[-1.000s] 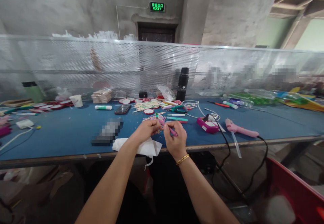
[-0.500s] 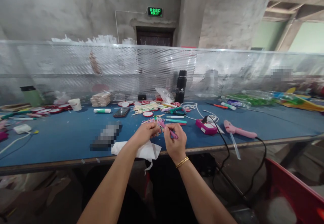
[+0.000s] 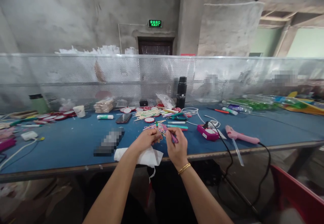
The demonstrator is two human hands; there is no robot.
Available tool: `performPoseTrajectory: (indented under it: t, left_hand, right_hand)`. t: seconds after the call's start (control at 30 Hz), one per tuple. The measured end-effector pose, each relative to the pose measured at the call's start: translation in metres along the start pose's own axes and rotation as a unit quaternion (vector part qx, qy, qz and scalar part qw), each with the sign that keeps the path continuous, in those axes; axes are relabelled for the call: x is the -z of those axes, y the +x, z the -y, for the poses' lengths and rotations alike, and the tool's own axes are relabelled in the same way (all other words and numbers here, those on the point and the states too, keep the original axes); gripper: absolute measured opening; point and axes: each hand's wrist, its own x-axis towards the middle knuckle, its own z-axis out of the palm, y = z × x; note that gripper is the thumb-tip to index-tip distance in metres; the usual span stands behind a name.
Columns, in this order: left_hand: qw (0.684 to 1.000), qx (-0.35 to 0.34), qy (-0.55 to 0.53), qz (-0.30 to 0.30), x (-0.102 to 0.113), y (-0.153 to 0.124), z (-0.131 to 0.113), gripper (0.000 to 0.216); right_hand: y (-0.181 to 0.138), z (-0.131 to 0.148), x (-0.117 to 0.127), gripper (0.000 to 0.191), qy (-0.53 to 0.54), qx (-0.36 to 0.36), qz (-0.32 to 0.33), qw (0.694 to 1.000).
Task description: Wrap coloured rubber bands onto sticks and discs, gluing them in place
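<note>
My left hand (image 3: 144, 141) is closed in a pinch on a thin wooden stick (image 3: 157, 129) held upright, green near its top. My right hand (image 3: 179, 147) is wrapped round a pink-purple marker pen (image 3: 173, 138), whose upper end points toward the stick. Whether the pen touches the stick I cannot tell. Behind the fingers lies a heap of small pink and coloured bits (image 3: 164, 128), too small to name. A crumpled white cloth or mask (image 3: 146, 157) lies under my left wrist at the table's edge.
On the blue table (image 3: 76, 143) lie a blurred-out dark object (image 3: 110, 142), a phone (image 3: 124, 118), a glue stick (image 3: 105, 117), pale sticks (image 3: 146, 115), a magenta box (image 3: 208, 133) and a pink glue gun (image 3: 241, 136) with its cord hanging down. A black bottle (image 3: 181, 93) stands behind.
The whole view has shifted, so the table sits slightly lower in it. Both hands keep their grips on the stick and the marker pen, with little visible movement over the table.
</note>
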Motion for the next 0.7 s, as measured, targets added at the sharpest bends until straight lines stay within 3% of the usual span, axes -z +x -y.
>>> performPoseTrajectory:
  t: [0.7]
  left_hand:
    - [0.999, -0.013, 0.016, -0.034, -0.0013, 0.0009, -0.0017, 0.031]
  right_hand:
    - [-0.0006, -0.0021, 0.0024, 0.009, -0.004, -0.019, -0.023, 1.000]
